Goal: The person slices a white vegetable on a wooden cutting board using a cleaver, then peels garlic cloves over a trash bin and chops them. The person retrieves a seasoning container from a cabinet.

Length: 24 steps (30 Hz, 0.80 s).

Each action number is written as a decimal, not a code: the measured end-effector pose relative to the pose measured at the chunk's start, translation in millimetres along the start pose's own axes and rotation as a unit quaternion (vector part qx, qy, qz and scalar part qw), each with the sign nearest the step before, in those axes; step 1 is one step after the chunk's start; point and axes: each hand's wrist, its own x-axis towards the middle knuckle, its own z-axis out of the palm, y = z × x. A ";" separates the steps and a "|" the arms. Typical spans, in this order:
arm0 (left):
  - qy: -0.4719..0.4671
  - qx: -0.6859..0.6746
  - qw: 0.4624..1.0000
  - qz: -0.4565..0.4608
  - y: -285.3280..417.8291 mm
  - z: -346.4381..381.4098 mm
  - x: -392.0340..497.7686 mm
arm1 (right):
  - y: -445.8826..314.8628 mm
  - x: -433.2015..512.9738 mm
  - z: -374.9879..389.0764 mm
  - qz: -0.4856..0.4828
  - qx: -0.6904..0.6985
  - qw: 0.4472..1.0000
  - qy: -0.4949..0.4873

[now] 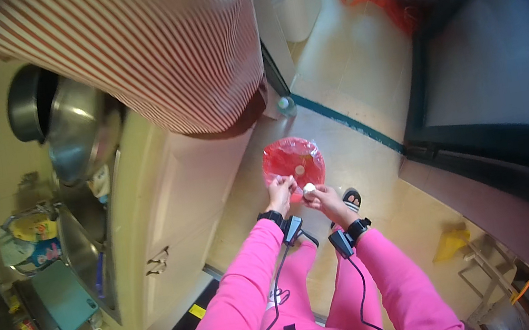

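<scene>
Both of my hands are above a red waste bin [270,160] lined with a clear plastic bag, which stands on the tiled floor in front of my feet. Between the fingers of my right hand [321,198] is a small white rounded piece [309,188], too small to name surely. My left hand [279,196] is close beside it, fingertips drawn together near the bin's front rim. Whether they pinch a thin bit of something cannot be made out. Inside the bin lies a pale round spot or scrap [300,170].
A striped curtain [183,53] hangs beside the counter at the upper left. The counter bears a metal basin [80,127], a dark pot [26,105] and a green cutting board [63,295]. A plastic bottle [287,105] stands by the door track [340,118]. Folding metal legs [485,259] stand at right.
</scene>
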 end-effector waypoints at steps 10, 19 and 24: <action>-0.151 0.294 0.919 0.213 -79.0 -57.2 68.2 | 75.1 118.4 -65.6 -0.172 -0.266 0.948 0.041; -0.211 0.202 0.919 0.265 -90.1 -76.2 140.9 | 59.6 173.8 -90.8 -0.239 -0.344 0.903 -0.090; -0.188 0.238 0.873 0.382 -88.1 -74.6 150.3 | 57.6 186.5 -92.9 -0.214 -0.299 0.923 -0.117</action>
